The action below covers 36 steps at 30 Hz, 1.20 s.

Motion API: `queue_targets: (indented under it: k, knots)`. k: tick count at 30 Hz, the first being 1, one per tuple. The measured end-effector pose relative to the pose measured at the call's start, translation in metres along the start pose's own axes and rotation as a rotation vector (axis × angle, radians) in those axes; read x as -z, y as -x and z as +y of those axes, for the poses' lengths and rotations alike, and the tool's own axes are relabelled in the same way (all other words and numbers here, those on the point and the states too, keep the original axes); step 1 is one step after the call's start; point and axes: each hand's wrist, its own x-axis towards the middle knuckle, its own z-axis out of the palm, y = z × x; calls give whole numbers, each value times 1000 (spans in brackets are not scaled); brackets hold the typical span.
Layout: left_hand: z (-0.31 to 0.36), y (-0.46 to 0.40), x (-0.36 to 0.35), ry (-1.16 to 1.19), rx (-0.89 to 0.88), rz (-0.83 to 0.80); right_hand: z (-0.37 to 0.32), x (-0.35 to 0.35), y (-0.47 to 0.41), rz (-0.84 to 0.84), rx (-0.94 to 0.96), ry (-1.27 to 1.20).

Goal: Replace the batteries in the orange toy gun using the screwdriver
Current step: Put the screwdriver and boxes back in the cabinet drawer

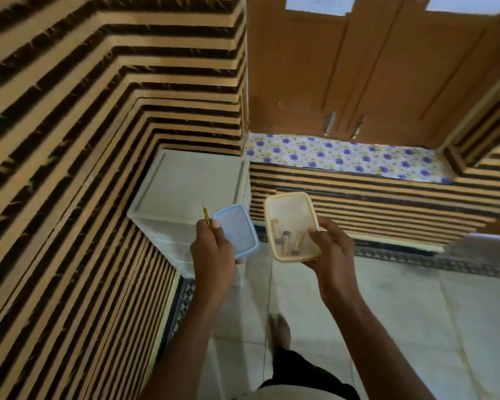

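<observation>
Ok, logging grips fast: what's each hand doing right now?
Left hand: holds the screwdriver and blue lid.
Right hand: holds the open container with batteries.

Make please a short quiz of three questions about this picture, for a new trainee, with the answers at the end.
1. True or false: the left hand holds both the screwdriver and the blue lid.
2. Which thing does the right hand hold?
A. an orange toy gun
B. the cream container
C. a cloth
3. Fill in: the batteries lie inside the ____.

Key:
1. True. Its grip pinches the yellow-handled screwdriver, tip upward, together with the lid.
2. B. It is open, with no lid on it.
3. Container. No toy gun shows in this view.
</observation>
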Motion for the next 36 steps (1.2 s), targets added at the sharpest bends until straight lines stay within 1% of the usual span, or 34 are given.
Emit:
queue_targets:
  k: [4,6,11,14,17,20,22,25,28,32,36]
  knots:
    - [1,-62,-20,-8,74,143,-11,-34,-86,-125,-47,-17]
    - [1,-91,-29,-30,98,220,-12,-54,-128,-181,-82,14]
    - [-19,-166,-49,-43,284,309,6,-113,-216,-283,-183,89]
    - [-29,-207,-55,-14,412,297,24,-143,-256,-334,-202,123]
    - [-47,-244,-61,-23,541,254,53,-175,-294,-374,-181,244]
    - [-67,-280,-69,48,656,248,73,-205,-325,-411,-137,333]
    - [-72,-301,-76,100,722,260,84,-222,-344,-448,-102,420]
    - [-77,-324,-88,165,820,275,101,-241,-377,-506,-88,635]
    - [-82,-328,-103,86,808,292,115,-251,-401,-560,-86,792]
    - [-94,-335,-121,-143,778,355,125,-267,-431,-595,-70,901]
    - [-93,-332,-127,-316,830,247,127,-272,-441,-637,-7,964]
